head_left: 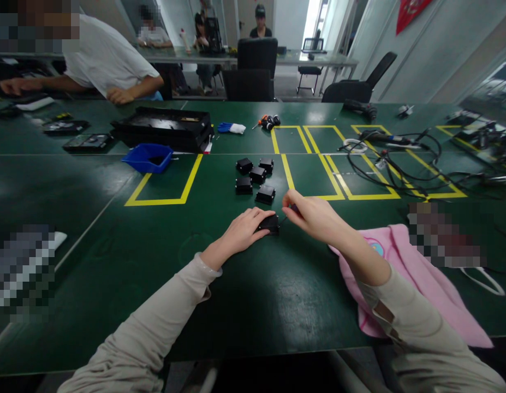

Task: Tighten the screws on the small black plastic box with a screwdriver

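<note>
My left hand (245,229) is closed round a small black box (271,224) on the green table, thumb at its near side and fingers over its top. My right hand (312,215) pinches a small screwdriver (294,208), mostly hidden in the fingers. Its thin shaft points left, to the right end of the box; whether the tip touches a screw is too small to tell. Just beyond, several similar black boxes lie in a loose group, among them one box (265,194) nearest my hands and another box (257,174) in the middle.
A blue bin (148,158) and black trays (166,128) stand at the left. Gloves (231,128) and orange-handled tools (269,121) lie farther back. Black cables (394,158) spread over yellow-taped outlines at the right. A pink cloth (384,273) lies under my right forearm. A co-worker (109,60) sits opposite.
</note>
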A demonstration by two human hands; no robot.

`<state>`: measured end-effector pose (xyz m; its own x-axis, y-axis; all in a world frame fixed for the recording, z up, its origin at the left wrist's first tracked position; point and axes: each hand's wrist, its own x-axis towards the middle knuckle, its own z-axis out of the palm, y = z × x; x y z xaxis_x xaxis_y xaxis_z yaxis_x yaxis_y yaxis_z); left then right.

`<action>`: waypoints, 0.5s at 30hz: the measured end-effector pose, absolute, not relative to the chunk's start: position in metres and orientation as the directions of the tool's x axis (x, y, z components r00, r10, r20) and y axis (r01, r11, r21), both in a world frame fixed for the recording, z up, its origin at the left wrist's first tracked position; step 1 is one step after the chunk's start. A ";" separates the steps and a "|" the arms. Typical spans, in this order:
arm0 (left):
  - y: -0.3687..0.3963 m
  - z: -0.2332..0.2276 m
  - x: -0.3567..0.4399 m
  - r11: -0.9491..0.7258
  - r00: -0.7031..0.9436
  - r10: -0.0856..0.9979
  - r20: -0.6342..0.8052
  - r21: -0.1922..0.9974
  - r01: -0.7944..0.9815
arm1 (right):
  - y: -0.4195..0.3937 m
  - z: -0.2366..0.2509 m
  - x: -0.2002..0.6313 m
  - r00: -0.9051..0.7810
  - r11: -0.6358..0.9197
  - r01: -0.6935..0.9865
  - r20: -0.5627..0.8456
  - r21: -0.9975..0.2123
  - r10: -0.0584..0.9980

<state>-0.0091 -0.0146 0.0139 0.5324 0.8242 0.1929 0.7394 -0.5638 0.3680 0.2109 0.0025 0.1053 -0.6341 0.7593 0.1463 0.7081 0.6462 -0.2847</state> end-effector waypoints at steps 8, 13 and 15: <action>-0.015 0.013 -0.009 -0.555 0.521 0.830 0.198 0.378 0.741 | 0.003 0.105 0.210 -0.626 0.637 0.723 0.137 -0.266 0.768; -0.015 0.012 -0.010 -0.557 0.524 0.829 0.194 0.372 0.743 | 0.005 0.102 0.211 -0.621 0.640 0.719 0.162 -0.272 0.767; -0.015 0.012 -0.010 -0.556 0.524 0.830 0.190 0.368 0.746 | 0.005 0.102 0.211 -0.614 0.637 0.726 0.170 -0.260 0.770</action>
